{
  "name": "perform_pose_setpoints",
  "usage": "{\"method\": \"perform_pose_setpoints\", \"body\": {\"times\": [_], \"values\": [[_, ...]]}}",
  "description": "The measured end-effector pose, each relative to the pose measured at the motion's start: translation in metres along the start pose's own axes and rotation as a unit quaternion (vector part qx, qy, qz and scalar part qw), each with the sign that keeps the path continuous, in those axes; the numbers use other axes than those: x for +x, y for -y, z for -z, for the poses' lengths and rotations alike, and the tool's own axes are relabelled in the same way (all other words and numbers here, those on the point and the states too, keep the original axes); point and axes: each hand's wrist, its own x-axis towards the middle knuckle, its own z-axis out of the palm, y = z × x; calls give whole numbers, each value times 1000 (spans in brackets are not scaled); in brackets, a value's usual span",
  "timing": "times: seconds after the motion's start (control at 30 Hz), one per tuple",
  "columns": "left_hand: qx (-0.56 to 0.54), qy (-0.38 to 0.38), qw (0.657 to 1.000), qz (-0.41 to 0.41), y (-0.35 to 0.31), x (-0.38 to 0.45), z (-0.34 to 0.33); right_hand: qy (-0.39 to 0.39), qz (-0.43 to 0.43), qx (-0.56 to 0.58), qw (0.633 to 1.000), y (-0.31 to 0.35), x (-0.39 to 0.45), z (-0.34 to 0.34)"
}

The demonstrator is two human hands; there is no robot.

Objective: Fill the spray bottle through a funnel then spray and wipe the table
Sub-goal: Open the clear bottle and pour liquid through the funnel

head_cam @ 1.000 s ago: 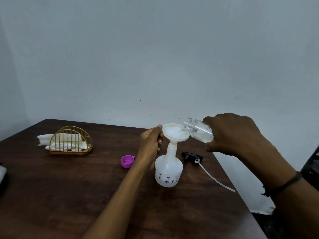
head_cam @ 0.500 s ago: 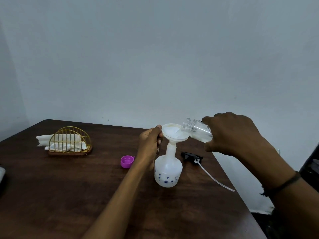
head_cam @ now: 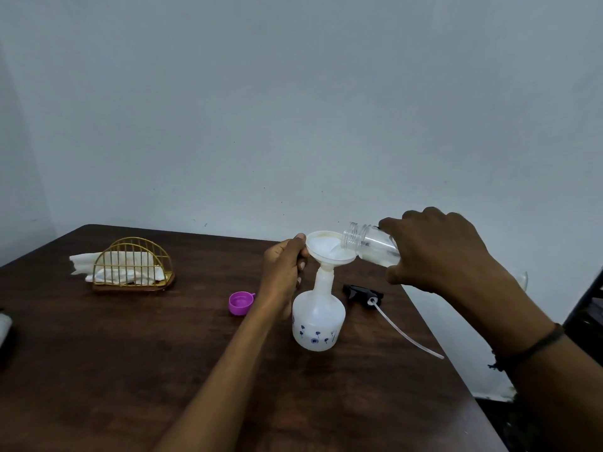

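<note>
A white spray bottle [head_cam: 318,321] with small blue flowers stands on the dark wooden table [head_cam: 130,353], its head off. A white funnel [head_cam: 328,249] sits in its neck. My left hand [head_cam: 284,265] pinches the funnel's left rim. My right hand [head_cam: 437,252] grips a clear plastic bottle [head_cam: 368,244], tipped nearly level with its open mouth over the funnel. The black spray head [head_cam: 362,292] with its long white tube lies on the table right of the spray bottle.
A purple cap [head_cam: 240,303] lies left of the spray bottle. A gold wire holder [head_cam: 132,265] with white napkins stands at the back left. A dark object [head_cam: 5,331] shows at the left edge. The table's right edge runs close to the spray head.
The clear bottle's mouth has shifted a little left over the funnel. Both hands otherwise hold as before.
</note>
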Motion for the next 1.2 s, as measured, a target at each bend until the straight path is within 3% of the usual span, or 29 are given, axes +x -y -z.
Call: {"method": "perform_pose_setpoints", "body": {"times": [1.2], "values": [[-1, 1, 1000, -5, 1, 0, 0, -2, -7, -26, 1000, 0, -1, 3]]}}
